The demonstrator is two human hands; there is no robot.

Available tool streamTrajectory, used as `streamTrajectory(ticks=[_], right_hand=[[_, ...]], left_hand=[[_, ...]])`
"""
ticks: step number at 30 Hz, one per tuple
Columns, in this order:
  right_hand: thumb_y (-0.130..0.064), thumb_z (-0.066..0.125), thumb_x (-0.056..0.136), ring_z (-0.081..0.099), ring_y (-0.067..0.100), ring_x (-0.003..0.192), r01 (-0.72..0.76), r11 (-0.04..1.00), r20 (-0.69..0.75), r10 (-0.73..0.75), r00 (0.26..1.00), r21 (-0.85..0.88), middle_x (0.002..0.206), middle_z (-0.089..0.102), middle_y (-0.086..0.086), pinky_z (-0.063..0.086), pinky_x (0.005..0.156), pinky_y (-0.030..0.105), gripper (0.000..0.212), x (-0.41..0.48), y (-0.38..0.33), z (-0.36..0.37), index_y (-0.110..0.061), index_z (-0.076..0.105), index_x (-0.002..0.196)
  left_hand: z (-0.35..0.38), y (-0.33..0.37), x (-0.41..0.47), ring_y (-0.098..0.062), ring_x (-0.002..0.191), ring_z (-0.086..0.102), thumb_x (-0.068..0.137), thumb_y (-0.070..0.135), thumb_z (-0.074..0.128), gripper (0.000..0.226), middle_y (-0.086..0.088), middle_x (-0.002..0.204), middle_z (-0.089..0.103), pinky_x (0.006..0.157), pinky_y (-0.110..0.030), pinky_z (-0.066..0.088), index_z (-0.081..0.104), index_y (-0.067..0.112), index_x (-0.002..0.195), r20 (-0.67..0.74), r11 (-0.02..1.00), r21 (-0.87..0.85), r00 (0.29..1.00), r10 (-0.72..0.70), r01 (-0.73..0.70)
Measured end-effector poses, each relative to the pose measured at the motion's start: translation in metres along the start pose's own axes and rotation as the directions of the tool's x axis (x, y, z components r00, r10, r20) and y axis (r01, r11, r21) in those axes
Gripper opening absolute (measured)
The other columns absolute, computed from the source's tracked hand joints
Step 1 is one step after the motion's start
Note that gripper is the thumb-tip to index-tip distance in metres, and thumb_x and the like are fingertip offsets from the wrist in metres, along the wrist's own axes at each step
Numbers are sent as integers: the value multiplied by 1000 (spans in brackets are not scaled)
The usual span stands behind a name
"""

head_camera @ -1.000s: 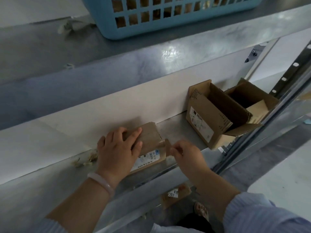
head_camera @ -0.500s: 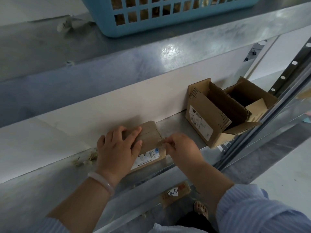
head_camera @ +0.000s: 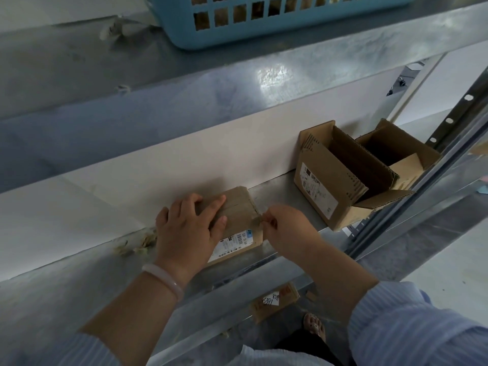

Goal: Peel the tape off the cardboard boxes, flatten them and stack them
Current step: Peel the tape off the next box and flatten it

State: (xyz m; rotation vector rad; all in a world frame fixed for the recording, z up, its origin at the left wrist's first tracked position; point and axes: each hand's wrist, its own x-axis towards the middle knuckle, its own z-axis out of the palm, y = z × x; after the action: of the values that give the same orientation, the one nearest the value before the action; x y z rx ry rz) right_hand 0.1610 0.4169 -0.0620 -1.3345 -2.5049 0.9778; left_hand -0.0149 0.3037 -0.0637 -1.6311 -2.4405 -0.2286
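Left hand fingers flat on box, right hand fingers pinching tape, floor tag reads 6391

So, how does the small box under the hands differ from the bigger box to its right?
The small box is closed; the bigger box has its flaps open. The small box is low; the bigger box is taller. The left hand presses on the small box and the right hand pinches tape at its edge; nothing touches the bigger box. Both are brown cardboard with white labels, on one metal shelf.
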Motion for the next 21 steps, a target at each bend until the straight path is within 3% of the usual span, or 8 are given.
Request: streamTrajectory(ticks=[3, 5, 8, 10, 14, 19, 21], right_hand=[[-21, 55, 94, 66, 17, 74, -62, 990, 73, 53, 996, 127, 79, 66, -2, 58, 71, 34, 10, 0, 1, -3, -21, 61, 85], [-16, 58, 94, 69, 17, 70, -133, 942, 166, 84, 982, 308, 77, 69, 3, 61, 74, 37, 11, -1, 2, -4, -14, 63, 85], [-9, 60, 92, 65, 21, 68, -257, 694, 243, 122, 962, 672, 78, 65, 14, 61, 74, 43, 15, -5, 5, -12, 4, 64, 90], [-11, 63, 92, 69, 27, 75, -265, 630, 234, 135, 963, 730, 84, 68, 19, 61, 74, 43, 15, -6, 7, -17, 4, 65, 91], [-11, 67, 89, 71, 34, 85, -191, 651, 102, 172, 980, 735, 84, 73, 16, 61, 78, 45, 9, -4, 3, -18, -2, 66, 86], [-21, 71, 86, 71, 20, 78, -59, 817, -115, 152, 982, 573, 78, 71, 1, 60, 78, 41, 8, 2, -1, -13, -17, 68, 81], [-22, 71, 86, 72, 16, 79, -68, 810, -119, 167, 979, 582, 79, 73, -1, 60, 79, 40, 7, 5, -5, -12, -18, 67, 82]], left_hand=[[1, 0, 0, -27, 106, 52, 91, 58, 28, 50, -4, 117, 53, 90, -47, 42, 53, 42, 130, -4, 1000, -7, 1000, -5, 5], [1, 0, 0, -27, 105, 52, 90, 58, 30, 49, -3, 116, 53, 89, -47, 42, 54, 42, 129, -13, 1000, -11, 1000, -9, 9], [2, 0, 0, -26, 104, 52, 90, 58, 31, 48, -3, 116, 53, 89, -47, 41, 54, 41, 129, -20, 1000, -7, 1000, -2, 2], [1, -1, 0, -27, 104, 53, 90, 58, 30, 49, -3, 116, 53, 89, -47, 41, 55, 41, 129, -17, 1000, -12, 1000, 4, -5], [-1, -2, 0, -26, 105, 53, 91, 59, 28, 50, -3, 116, 52, 91, -48, 42, 53, 41, 130, 2, 1000, -8, 1000, 18, -18], [-3, -7, -5, -26, 105, 54, 92, 59, 28, 50, -3, 116, 53, 92, -47, 43, 55, 40, 130, 2, 997, -28, 997, 72, -72], [-3, -9, -6, -26, 106, 53, 92, 59, 29, 50, -3, 116, 53, 92, -47, 42, 55, 39, 130, 6, 996, -40, 996, 85, -85]])
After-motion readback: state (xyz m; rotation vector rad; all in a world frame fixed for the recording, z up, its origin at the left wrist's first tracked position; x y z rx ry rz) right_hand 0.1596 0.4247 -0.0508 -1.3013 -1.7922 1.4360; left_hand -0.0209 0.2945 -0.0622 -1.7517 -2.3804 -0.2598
